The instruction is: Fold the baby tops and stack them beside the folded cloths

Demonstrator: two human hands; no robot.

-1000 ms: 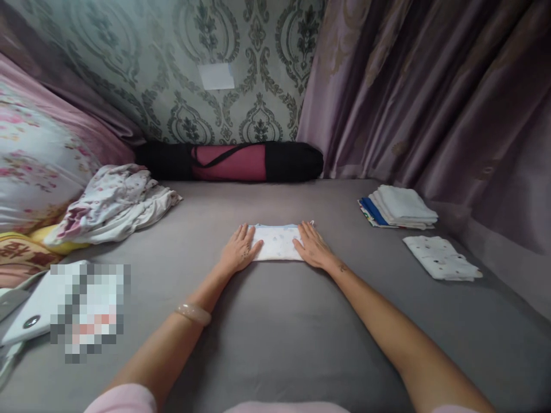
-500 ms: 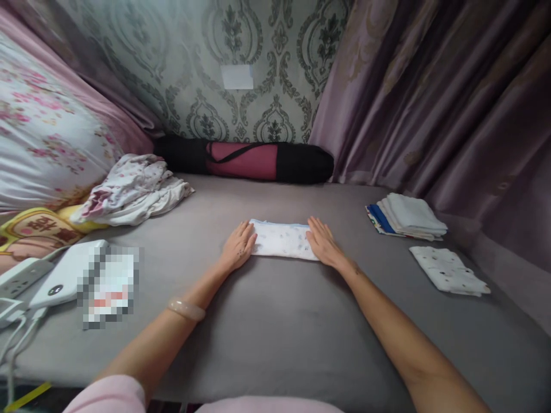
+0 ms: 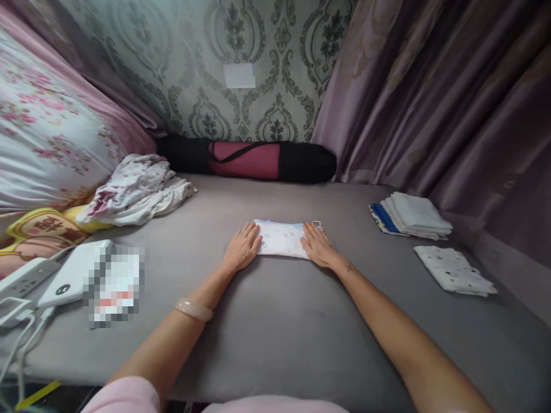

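Observation:
A white folded cloth (image 3: 282,240) with faint prints and a blue edge lies flat on the grey bed sheet (image 3: 267,327), its long side facing me. My left hand (image 3: 244,246) rests on its left end, fingers stretched out and pointing away from me. Over the right end lies my right hand (image 3: 318,245), flat with fingers extended, covering part of the cloth. A small loop shows at the cloth's far right corner, just beyond my right fingertips. Neither hand grips the fabric.
On the right sit a stack of folded cloths (image 3: 411,215) and a spotted folded cloth (image 3: 455,269). A black and maroon long bag (image 3: 245,160) lies along the wall. Leftward are crumpled clothes (image 3: 138,189), a white power bank (image 3: 77,275) and a power strip (image 3: 30,275).
My right hand has slid inward over the cloth's right end, so the hands are closer together. The left hand stays at the left end. The view has shifted slightly.

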